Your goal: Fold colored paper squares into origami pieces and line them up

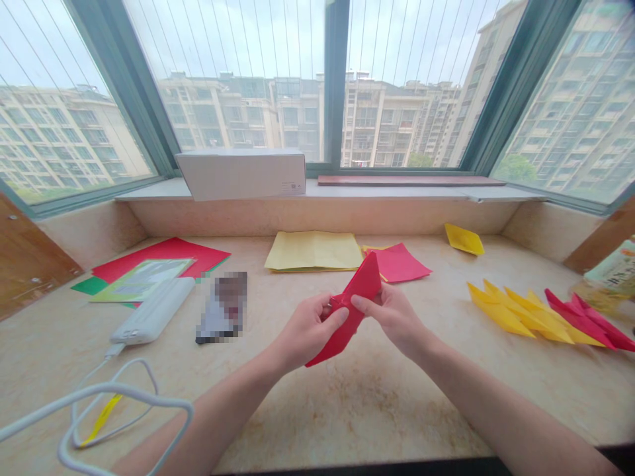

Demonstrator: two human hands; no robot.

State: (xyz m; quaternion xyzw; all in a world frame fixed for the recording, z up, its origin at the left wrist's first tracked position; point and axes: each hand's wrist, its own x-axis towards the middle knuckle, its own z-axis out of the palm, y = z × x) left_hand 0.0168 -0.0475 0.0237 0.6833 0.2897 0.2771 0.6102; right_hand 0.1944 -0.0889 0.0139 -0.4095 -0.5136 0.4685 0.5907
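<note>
A folded piece of red paper (366,272) is held slanting over the middle of the counter, its upper tip to the right and its lower tip to the left. My left hand (313,322) grips its left side, thumb lying on the front. On the other side my right hand (389,309) pinches it, with the thumb on the front near the folds at the middle. The fingers behind the paper are mostly hidden. Behind it lie red paper sheets (404,262) and a stack of pale yellow paper (313,251).
Yellow folded paper pieces (526,311) and red ones (590,320) lie at the right, a yellow paper boat shape (464,239) behind. Leftward are red sheets (169,254), a white power bank (153,311), a white cable (124,390) and a blurred-out object (223,307). A white box (243,173) stands on the sill.
</note>
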